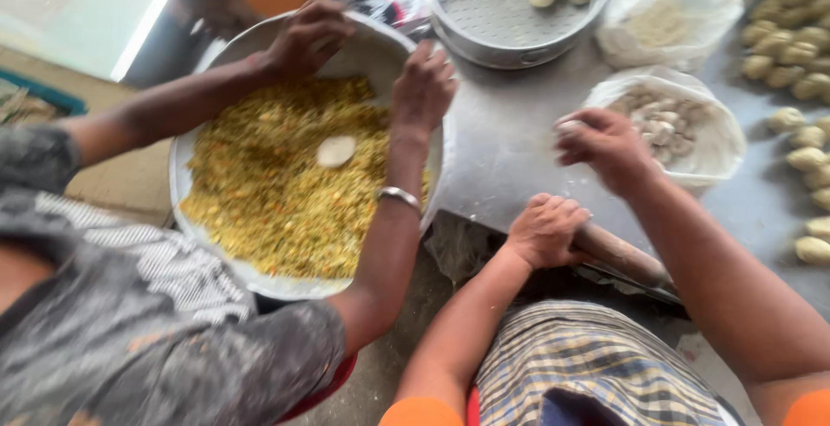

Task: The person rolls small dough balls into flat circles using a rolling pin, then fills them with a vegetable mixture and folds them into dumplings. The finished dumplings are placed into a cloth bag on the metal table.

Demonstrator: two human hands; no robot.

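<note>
**Rolling pin gripped at lower centre**

At lower centre of the head view, the left hand (546,232) clenches one brown wooden rolling pin (624,256), its long axis running toward lower right. The right hand (605,147) pinches something pale, which I cannot identify. Two co-worker's hands (422,89) rest on one round metal pan (201,236).

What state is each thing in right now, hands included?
Left hand: closed around the rolling pin.
Right hand: fingers pinched together; what they hold is unclear.
Rolling pin: lying on the table.
Large bowl: full of yellow filling, a co-worker's hands at its rim.
Steamer tray: partly loaded with dumplings.
Bag of dough pieces: open.
</note>
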